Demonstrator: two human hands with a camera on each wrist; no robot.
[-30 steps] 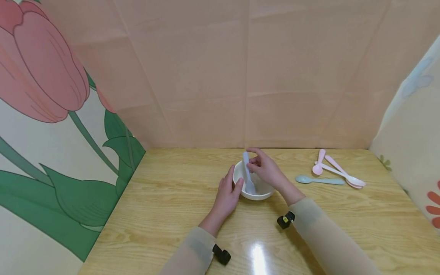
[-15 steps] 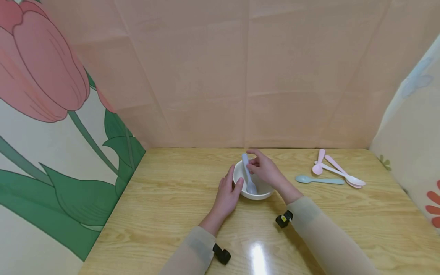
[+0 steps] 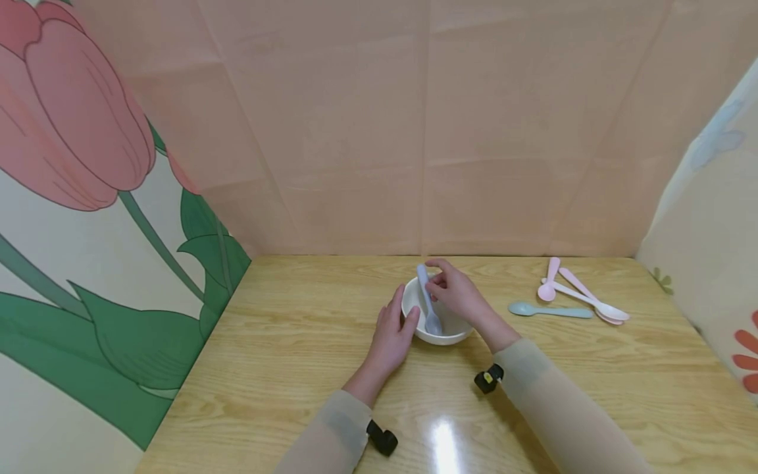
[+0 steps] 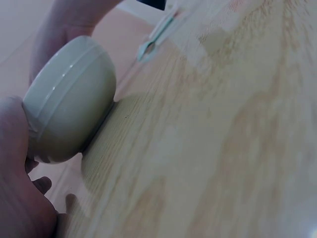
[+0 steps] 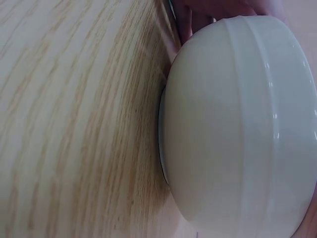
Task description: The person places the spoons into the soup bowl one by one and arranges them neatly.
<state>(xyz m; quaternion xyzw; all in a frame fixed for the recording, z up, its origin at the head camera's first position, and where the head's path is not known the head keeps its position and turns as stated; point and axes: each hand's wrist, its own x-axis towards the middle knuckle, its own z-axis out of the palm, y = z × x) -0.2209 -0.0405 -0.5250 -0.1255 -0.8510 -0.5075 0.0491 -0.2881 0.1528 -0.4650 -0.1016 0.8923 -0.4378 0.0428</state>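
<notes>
A white bowl [image 3: 441, 340] stands upright on the wooden table, with a pale lavender-blue spoon [image 3: 424, 289] leaning inside it, scoop end down and handle tip over the far rim. My left hand [image 3: 392, 334] holds the bowl's left side, thumb at the rim; the left wrist view shows its fingers against the outer wall of the bowl [image 4: 74, 99]. My right hand [image 3: 460, 293] reaches over the bowl from the right and pinches the spoon's handle, its index finger arched near the handle tip. The right wrist view is mostly filled by the bowl's outside [image 5: 233, 124].
To the right lie a light-blue spoon [image 3: 553, 311], a pink spoon [image 3: 547, 289] and a white spoon [image 3: 610, 310] crossing another pink one [image 3: 577, 282]. The wooden table [image 3: 284, 342] meets a pink backdrop [image 3: 331, 164] behind, with printed panels at both sides.
Over the past second the lavender-blue spoon has tipped and slid slightly, its scoop lower and more to the right in the bowl. My right wrist has shifted slightly left; the left hand stays put.
</notes>
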